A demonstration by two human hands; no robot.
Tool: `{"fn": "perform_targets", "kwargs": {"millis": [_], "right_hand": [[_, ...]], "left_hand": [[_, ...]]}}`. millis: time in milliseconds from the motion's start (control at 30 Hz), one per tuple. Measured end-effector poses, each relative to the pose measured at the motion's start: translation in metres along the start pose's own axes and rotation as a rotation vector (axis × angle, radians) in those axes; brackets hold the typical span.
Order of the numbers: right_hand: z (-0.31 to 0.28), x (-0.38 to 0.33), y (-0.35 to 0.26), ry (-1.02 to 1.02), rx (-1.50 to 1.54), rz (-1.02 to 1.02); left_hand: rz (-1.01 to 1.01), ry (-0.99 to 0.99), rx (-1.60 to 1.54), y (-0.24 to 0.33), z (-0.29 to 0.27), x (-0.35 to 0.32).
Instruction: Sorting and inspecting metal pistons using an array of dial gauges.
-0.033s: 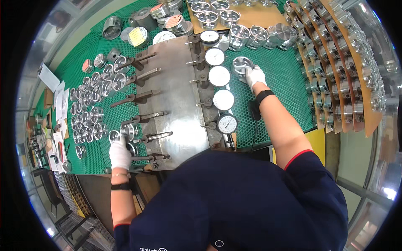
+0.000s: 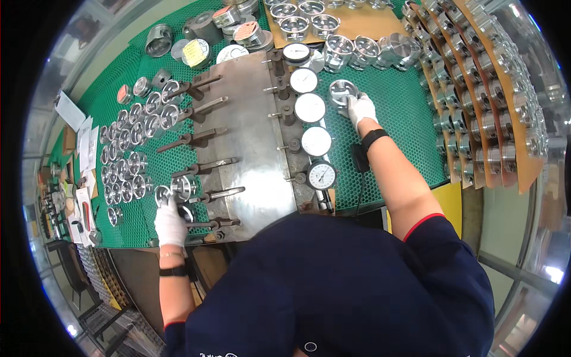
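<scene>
Two shiny metal pistons in our gloved hands here: our right hand (image 2: 360,109) is wrapped around one piston (image 2: 343,92) on the green mat (image 2: 404,119), just beside the row of dial gauges (image 2: 310,107). Our left hand (image 2: 170,223) grips another piston (image 2: 183,187) at the steel plate (image 2: 250,137).

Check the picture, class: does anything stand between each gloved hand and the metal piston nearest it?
Nothing visible does. The right hand already touches a piston on the green mat; the left hand touches another piston beside the steel gauge plate.
</scene>
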State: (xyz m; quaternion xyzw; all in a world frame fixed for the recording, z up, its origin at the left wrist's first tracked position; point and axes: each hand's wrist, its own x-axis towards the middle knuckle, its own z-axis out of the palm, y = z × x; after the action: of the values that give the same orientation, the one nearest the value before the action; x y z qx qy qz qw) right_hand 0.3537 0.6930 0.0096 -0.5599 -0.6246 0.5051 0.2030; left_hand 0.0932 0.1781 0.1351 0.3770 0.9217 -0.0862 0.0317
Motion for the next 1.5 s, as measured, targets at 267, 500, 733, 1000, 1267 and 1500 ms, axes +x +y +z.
{"fn": "perform_targets", "kwargs": {"millis": [267,500,733,1000,1267,1500], "right_hand": [[-0.024,-0.161,-0.088,-0.040,0.378,-0.247],[0.003,-0.290,-0.141,-1.011,0.000,-0.606],[0.022,-0.326,-0.137,-0.993,0.286,-0.401],[0.052,-0.327,-0.095,-0.373,-0.499,-1.020],[0.022,-0.342,-0.100,-0.557,-0.191,-0.586],[0.024,-0.330,-0.064,-0.847,0.120,-0.006]], "left_hand": [[-0.352,0.177,-0.336,-0.035,-0.048,-0.081],[0.331,0.325,-1.391,0.077,-0.103,-0.039],[0.721,0.129,-1.103,0.122,-0.106,-0.026],[0.774,-0.033,-0.643,0.131,-0.092,-0.032],[0.779,0.278,-0.532,0.141,-0.071,-0.023],[0.692,0.204,-0.644,0.151,-0.072,-0.010]]}}
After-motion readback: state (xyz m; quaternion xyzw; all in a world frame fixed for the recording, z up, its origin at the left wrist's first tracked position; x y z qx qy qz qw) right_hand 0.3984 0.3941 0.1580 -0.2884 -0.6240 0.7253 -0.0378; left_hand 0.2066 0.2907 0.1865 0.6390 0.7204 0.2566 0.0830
